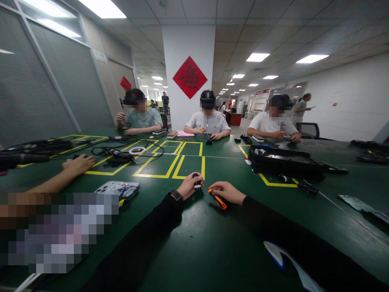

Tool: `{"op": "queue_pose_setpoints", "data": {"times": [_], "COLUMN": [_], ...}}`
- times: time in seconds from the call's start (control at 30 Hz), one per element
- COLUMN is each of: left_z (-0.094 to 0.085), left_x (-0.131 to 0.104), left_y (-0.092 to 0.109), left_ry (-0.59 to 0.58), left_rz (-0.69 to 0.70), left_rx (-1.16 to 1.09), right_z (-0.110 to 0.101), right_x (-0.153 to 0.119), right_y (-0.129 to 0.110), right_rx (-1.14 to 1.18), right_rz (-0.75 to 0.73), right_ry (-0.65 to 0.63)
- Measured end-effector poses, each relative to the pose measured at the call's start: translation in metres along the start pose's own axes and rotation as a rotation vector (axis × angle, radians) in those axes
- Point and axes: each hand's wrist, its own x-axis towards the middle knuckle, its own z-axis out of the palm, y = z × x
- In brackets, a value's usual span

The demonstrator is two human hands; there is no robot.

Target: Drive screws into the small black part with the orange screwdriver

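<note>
My left hand [189, 186], with a dark watch on its wrist, is closed around a small black object [197, 182] that has a light edge; its exact kind is too small to make out. Close by on the right, my right hand [226, 191] grips a screwdriver [218, 199] with an orange and black handle. The screwdriver's thin shaft points left toward the black object, and whether its tip touches is not clear. A tiny dark piece lies on the green table [194, 243] just below the two hands.
A black open case [282, 160] lies to the right, with dark tools near it. Cables and a white tape roll [137, 150] are at left, beside yellow tape outlines. A co-worker's arm [57, 174] reaches in from the left. Several people sit across the table.
</note>
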Motion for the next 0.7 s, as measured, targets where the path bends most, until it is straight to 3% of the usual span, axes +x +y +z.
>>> {"op": "queue_pose_setpoints", "data": {"times": [0.2,0.4,0.53,0.63,0.7], "left_z": [0.000,0.001,0.002,0.002,0.002], "left_x": [-0.001,-0.001,-0.002,-0.003,-0.003], "left_y": [0.000,-0.001,0.000,-0.001,-0.002], "left_ry": [-0.005,-0.009,0.003,0.013,0.018], "left_rz": [-0.003,-0.002,-0.029,-0.037,-0.036], "left_rx": [-0.018,-0.012,-0.010,-0.008,0.001], "right_z": [0.015,0.012,-0.034,-0.091,-0.132], "right_x": [0.026,0.017,-0.006,-0.045,-0.082], "right_y": [0.001,0.003,0.029,0.064,0.089], "right_rx": [-0.225,-0.306,-0.383,-0.406,-0.528], "right_rz": [-0.156,-0.221,-0.012,0.188,0.247], "right_ry": [0.063,0.064,0.213,0.333,0.473]}}
